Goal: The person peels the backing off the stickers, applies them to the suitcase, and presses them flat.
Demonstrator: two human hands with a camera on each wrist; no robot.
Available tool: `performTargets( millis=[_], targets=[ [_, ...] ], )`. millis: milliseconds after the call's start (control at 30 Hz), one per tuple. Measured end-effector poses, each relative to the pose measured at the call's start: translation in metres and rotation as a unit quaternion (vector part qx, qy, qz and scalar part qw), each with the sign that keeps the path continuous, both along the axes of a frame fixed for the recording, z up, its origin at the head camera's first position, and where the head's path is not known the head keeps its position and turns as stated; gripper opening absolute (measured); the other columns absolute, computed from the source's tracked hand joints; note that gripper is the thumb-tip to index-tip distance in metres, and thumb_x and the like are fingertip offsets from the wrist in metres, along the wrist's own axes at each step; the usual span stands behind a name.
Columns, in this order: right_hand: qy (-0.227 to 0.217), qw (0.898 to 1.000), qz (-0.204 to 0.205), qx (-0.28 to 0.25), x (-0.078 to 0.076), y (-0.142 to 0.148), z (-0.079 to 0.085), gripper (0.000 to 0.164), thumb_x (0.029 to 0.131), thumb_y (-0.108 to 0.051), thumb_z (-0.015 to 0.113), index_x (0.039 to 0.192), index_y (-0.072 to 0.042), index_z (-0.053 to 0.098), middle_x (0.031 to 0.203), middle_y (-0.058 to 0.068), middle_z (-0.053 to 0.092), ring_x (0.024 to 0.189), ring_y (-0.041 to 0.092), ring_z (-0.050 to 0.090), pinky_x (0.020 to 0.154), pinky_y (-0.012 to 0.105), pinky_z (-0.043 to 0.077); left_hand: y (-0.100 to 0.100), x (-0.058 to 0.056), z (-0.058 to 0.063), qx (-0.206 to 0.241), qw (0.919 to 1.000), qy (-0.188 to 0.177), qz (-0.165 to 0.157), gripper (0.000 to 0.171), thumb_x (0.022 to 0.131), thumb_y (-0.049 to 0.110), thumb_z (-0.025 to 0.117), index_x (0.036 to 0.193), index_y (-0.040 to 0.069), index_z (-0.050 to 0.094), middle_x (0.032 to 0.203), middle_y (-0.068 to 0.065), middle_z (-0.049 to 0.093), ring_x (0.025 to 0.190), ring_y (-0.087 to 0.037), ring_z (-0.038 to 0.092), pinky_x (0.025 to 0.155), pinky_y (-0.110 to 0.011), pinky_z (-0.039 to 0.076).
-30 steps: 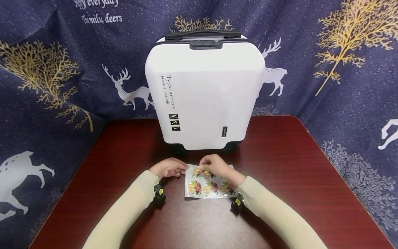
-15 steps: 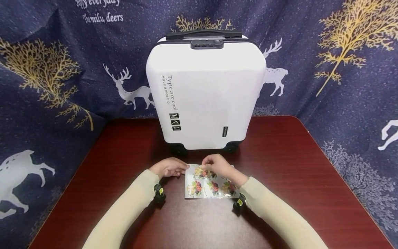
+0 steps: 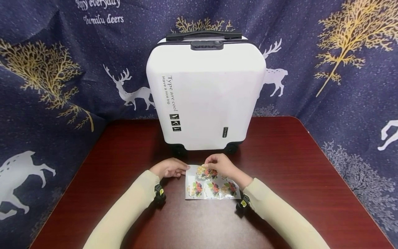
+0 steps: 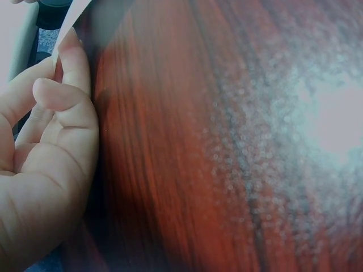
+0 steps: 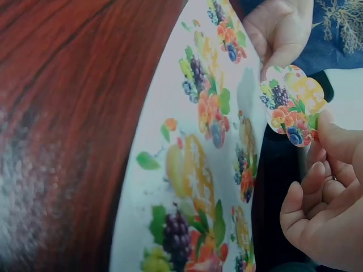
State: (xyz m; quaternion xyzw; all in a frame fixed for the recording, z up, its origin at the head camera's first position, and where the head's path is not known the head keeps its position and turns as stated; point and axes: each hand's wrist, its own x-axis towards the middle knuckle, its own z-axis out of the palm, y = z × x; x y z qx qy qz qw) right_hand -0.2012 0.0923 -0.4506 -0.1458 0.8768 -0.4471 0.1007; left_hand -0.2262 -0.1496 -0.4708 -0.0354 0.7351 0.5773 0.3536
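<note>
A white sheet of fruit stickers (image 3: 211,194) lies near the middle of the table, printed with bunches of fruit. At its upper left corner my left hand (image 3: 172,168) pinches the sheet; in the left wrist view the thin paper edge (image 4: 69,22) runs between the fingers. My right hand (image 3: 221,165) is over the sheet's far side. Between its thumb and forefinger it pinches a fruit sticker (image 5: 292,105) with a scalloped outline. This sticker stands up off the sheet in the right wrist view. The right hand hides part of the sheet's upper row in the head view.
A white suitcase (image 3: 205,100) with a black handle stands upright on the dark red table (image 3: 130,145), just behind the hands. Behind it hangs a blue cloth (image 3: 130,48) with white deer and golden trees. Both wrists wear black camera straps.
My right hand has shifted a little to the right with the sticker in its fingertips. The left hand keeps its hold at the sheet's corner.
</note>
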Motion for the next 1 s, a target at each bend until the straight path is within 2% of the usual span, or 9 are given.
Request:
performTargets(
  millis=[133, 267, 467, 733, 1000],
  targets=[
    [0.001, 1.0, -0.006, -0.006, 0.002, 0.002, 0.005, 0.009, 0.091, -0.019, 0.071, 0.088, -0.01, 0.072, 0.09, 0.003, 0.07, 0.08, 0.012, 0.054, 0.073, 0.026, 0.046, -0.001, 0.0, -0.001, -0.001, 1.0, 0.002, 0.003, 0.025, 0.095, 0.007, 0.061, 0.116, -0.008, 0.063, 0.074, 0.005, 0.07, 0.065, -0.002, 0.06, 0.055, -0.014, 0.043],
    [-0.011, 0.999, -0.015, -0.033, 0.005, 0.005, 0.013, 0.012, 0.091, -0.02, 0.071, 0.09, -0.009, 0.071, 0.089, 0.004, 0.07, 0.081, 0.013, 0.055, 0.072, 0.027, 0.048, -0.001, 0.0, -0.002, 0.0, 1.0, 0.006, 0.003, 0.025, 0.095, 0.007, 0.061, 0.115, -0.008, 0.063, 0.075, 0.004, 0.071, 0.064, -0.003, 0.059, 0.055, -0.014, 0.043],
    [-0.04, 0.996, -0.024, -0.08, 0.006, 0.007, 0.02, 0.012, 0.093, -0.018, 0.069, 0.094, -0.006, 0.071, 0.096, 0.007, 0.069, 0.084, 0.012, 0.06, 0.081, 0.037, 0.056, -0.001, 0.0, -0.002, 0.0, 1.0, 0.007, 0.002, 0.026, 0.095, 0.007, 0.062, 0.116, -0.008, 0.062, 0.077, 0.003, 0.071, 0.064, -0.003, 0.059, 0.056, -0.014, 0.043],
    [-0.025, 0.992, -0.03, -0.119, 0.006, 0.005, 0.035, 0.015, 0.092, -0.015, 0.069, 0.099, -0.002, 0.071, 0.099, 0.011, 0.071, 0.086, 0.011, 0.058, 0.078, 0.026, 0.05, 0.001, 0.0, -0.001, 0.006, 1.0, -0.002, 0.007, 0.017, 0.095, 0.006, 0.061, 0.108, -0.005, 0.064, 0.074, 0.004, 0.071, 0.064, -0.002, 0.06, 0.055, -0.013, 0.043],
    [0.0, 0.99, -0.041, -0.136, 0.009, 0.0, 0.051, 0.017, 0.091, -0.018, 0.071, 0.098, -0.002, 0.071, 0.092, 0.006, 0.07, 0.082, 0.012, 0.058, 0.078, 0.033, 0.051, 0.002, 0.001, 0.001, -0.002, 1.0, -0.005, 0.006, 0.019, 0.095, 0.006, 0.061, 0.11, -0.005, 0.064, 0.073, 0.003, 0.071, 0.061, -0.002, 0.057, 0.054, -0.012, 0.043]
  ],
)
